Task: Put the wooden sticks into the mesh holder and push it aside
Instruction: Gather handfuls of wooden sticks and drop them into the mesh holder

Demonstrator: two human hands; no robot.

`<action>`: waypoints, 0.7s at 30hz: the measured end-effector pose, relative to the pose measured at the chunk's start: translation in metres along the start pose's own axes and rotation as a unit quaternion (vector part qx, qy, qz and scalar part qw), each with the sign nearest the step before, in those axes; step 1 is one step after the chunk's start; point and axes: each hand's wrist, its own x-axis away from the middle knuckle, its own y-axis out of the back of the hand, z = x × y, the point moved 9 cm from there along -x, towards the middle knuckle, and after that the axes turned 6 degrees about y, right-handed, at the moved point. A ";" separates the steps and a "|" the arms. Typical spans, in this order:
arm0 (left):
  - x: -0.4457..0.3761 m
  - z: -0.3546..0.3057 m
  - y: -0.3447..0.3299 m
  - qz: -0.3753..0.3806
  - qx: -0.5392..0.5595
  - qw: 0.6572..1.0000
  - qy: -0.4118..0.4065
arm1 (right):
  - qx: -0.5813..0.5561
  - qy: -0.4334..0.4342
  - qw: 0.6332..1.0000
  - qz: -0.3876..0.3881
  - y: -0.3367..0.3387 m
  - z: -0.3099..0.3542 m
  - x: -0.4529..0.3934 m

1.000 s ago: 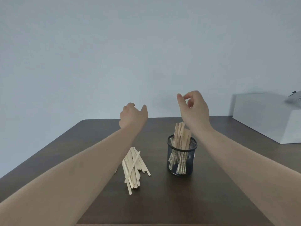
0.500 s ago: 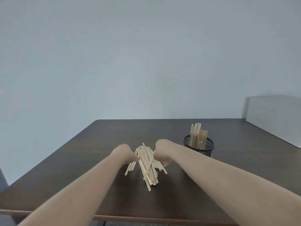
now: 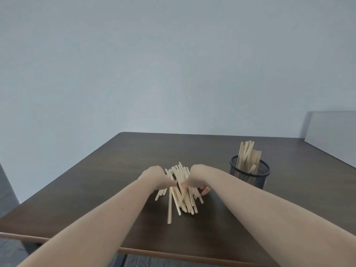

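A bundle of pale wooden sticks (image 3: 183, 197) lies in the middle of the dark brown table (image 3: 115, 170). My left hand (image 3: 156, 178) presses against the bundle's left side and my right hand (image 3: 194, 179) against its right side, fingers closed around the sticks. The sticks' near ends fan out toward me, one blurred stick hanging lower. A black mesh holder (image 3: 249, 175) stands upright to the right of my hands, apart from them, with several sticks upright inside it.
A white box (image 3: 331, 132) sits at the table's far right. The table's near edge (image 3: 173, 255) runs under my forearms, with floor below. A plain grey wall is behind the table.
Both hands came down from above the table to the loose pile and closed around it from either side. The sticks are now gathered tighter between the hands.
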 end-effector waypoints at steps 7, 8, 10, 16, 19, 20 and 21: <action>-0.008 0.007 0.001 -0.024 -0.004 0.999 0.020 | 0.040 0.008 0.999 -0.022 0.005 0.007 0.000; -0.008 0.006 0.001 -0.025 -0.007 1.000 0.018 | 0.039 0.011 0.999 -0.025 0.006 0.008 0.000; -0.007 0.004 0.002 -0.020 -0.019 1.000 0.015 | 0.033 0.009 0.999 -0.019 0.007 0.007 0.002; -0.007 -0.001 0.002 -0.009 -0.061 0.998 0.003 | 0.045 -0.004 0.999 -0.004 0.011 0.009 0.016; -0.006 -0.004 0.004 -0.020 -0.068 0.997 -0.003 | 0.059 0.038 0.997 -0.016 0.015 0.017 0.021; -0.006 -0.004 0.005 -0.027 -0.070 0.997 -0.004 | 0.059 0.045 0.997 -0.015 0.015 0.019 0.023; -0.006 -0.004 0.006 -0.038 -0.071 0.997 -0.005 | 0.080 0.036 0.996 -0.002 0.013 0.018 0.021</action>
